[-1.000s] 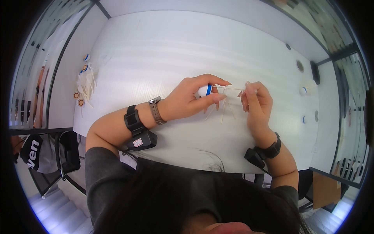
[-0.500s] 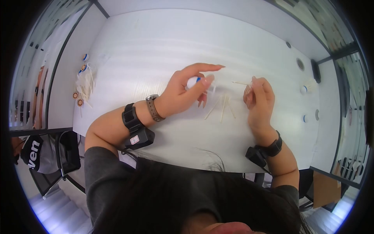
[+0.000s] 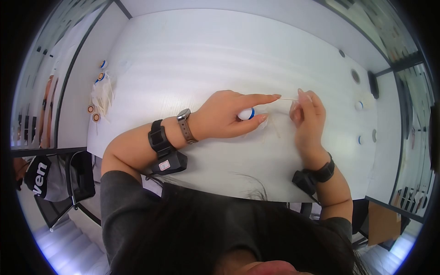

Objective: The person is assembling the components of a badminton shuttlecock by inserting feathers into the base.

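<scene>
My left hand (image 3: 229, 113) is wrapped round a small clear container with a white lid and blue rim (image 3: 246, 114), held on its side above the table. Its index finger stretches out to the right, its tip at the left end of a thin cotton swab (image 3: 288, 99). My right hand (image 3: 310, 112) pinches the other end of that swab between thumb and fingertips. Beneath the left hand, loose swabs (image 3: 277, 127) lie on the white table, mostly hidden by the hand and container.
At the table's left side lies a pile of swabs (image 3: 105, 98) among several round blue-rimmed lids (image 3: 101, 76). Two white-and-blue-lidded containers (image 3: 359, 106) stand near the right edge. Another row of thin sticks (image 3: 173, 105) lies left of my left hand. Low partitions (image 3: 87, 87) border the table.
My left hand has moved right and turned, bringing its index fingertip to the swab's end. The container has moved right and slightly down with it. My right hand has barely moved.
</scene>
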